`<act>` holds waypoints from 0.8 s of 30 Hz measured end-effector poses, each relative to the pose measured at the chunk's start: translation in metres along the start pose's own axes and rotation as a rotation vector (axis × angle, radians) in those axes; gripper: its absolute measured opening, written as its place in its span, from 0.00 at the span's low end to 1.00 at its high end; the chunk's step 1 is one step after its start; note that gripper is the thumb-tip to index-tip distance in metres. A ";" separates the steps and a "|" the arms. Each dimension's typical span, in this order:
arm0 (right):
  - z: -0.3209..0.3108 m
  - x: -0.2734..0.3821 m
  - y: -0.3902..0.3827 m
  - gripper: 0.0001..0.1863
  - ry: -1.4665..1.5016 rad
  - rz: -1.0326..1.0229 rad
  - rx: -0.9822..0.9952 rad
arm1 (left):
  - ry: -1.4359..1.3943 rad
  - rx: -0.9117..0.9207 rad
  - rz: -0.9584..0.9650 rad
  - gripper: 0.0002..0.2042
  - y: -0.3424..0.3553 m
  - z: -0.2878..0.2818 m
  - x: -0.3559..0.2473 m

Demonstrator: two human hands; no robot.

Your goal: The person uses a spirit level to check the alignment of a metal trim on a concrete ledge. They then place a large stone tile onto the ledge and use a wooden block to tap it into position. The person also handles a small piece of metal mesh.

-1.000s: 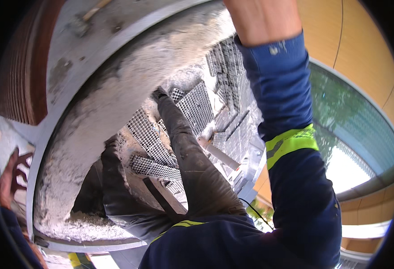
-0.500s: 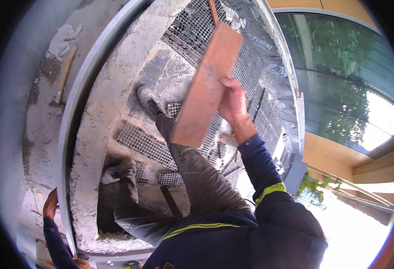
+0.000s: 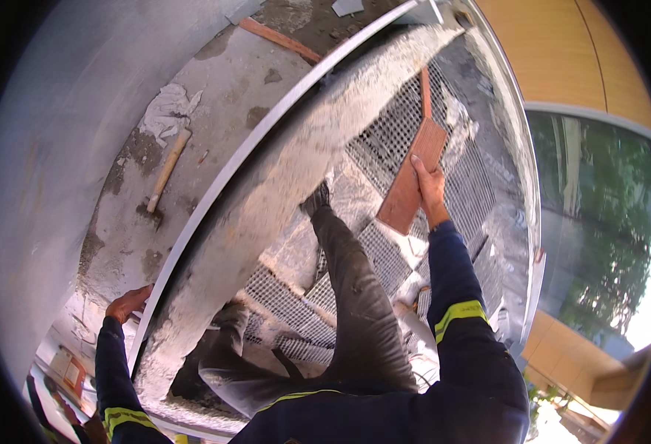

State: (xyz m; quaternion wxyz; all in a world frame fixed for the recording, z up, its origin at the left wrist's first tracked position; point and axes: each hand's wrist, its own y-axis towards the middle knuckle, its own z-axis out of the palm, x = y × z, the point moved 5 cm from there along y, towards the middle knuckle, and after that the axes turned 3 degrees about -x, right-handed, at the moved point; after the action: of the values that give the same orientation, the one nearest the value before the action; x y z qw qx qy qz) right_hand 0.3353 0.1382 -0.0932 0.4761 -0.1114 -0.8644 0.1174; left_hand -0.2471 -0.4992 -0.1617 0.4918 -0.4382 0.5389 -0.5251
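Reddish-brown board (image 3: 413, 177) in right hand (image 3: 430, 189) shifted outward, off right leg (image 3: 358, 281) it earlier overlapped.

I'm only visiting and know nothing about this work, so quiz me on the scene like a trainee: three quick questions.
1. True or false: the left hand holds the reddish-brown board.
2. What colour is the band on the right sleeve? A) red B) yellow C) purple
3. Fill in: in the picture, the wooden-handled tool lies to the ____ of the grey rim.

Key: 1. False; the right hand does. 2. B. 3. Left.
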 end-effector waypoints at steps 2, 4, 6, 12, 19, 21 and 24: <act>0.029 -0.004 0.080 0.42 -0.112 -0.089 -0.046 | 0.035 0.028 0.061 0.45 0.012 0.002 -0.059; 0.053 -0.007 0.144 0.42 -0.187 -0.141 -0.031 | 0.062 0.019 0.119 0.43 0.023 0.004 -0.121; 0.072 -0.010 0.197 0.42 -0.334 -0.159 -0.076 | 0.097 0.022 0.235 0.43 0.032 0.004 -0.187; 0.078 -0.049 0.273 0.38 -0.512 -0.052 -0.012 | 0.006 0.089 0.350 0.47 0.044 0.008 -0.334; 0.039 0.201 0.257 0.07 -0.518 -0.670 -0.432 | 0.019 0.112 0.346 0.50 0.040 0.008 -0.391; 0.097 0.317 0.260 0.07 -0.057 -0.770 0.015 | 0.046 0.124 0.341 0.52 0.038 0.009 -0.393; 0.281 0.445 0.284 0.12 -0.581 -1.334 0.304 | 0.030 0.155 0.305 0.52 0.040 0.009 -0.393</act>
State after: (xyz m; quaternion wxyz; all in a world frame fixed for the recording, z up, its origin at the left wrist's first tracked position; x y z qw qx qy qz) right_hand -0.1129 0.5160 0.0276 0.2084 0.5398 -0.8138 -0.0538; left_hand -0.1847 -0.1095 -0.1743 0.5899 -0.3042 0.5645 -0.4908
